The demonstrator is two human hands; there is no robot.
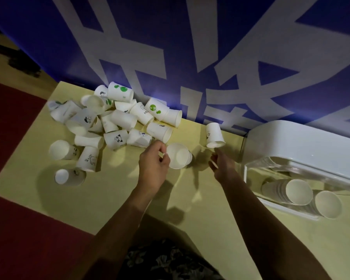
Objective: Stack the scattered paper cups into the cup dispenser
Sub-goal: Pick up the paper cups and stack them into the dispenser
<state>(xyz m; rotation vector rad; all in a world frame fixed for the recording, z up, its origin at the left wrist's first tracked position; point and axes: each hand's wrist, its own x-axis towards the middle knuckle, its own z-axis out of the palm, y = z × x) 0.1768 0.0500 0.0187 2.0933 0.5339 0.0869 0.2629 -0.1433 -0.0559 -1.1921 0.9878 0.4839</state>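
On the yellow table (129, 199) we see our left hand (154, 166) pinching a paper cup (178, 156) by its rim, right hand (220, 164) loosely open under a lone cup (214, 135), touch unclear, pile (109, 122) far left, dispenser (303, 150) cut off right, stacked cups (297, 191) inside.

Likely an event or office refreshment corner: blue lettered backdrop (170, 47), cup dispenser (303, 150), yellow table (119, 188)

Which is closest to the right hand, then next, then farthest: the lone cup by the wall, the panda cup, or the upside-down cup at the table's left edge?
From the right hand:
1. Lone cup, just above the fingers.
2. Panda cup, in the pile.
3. Upside-down cup, far left.
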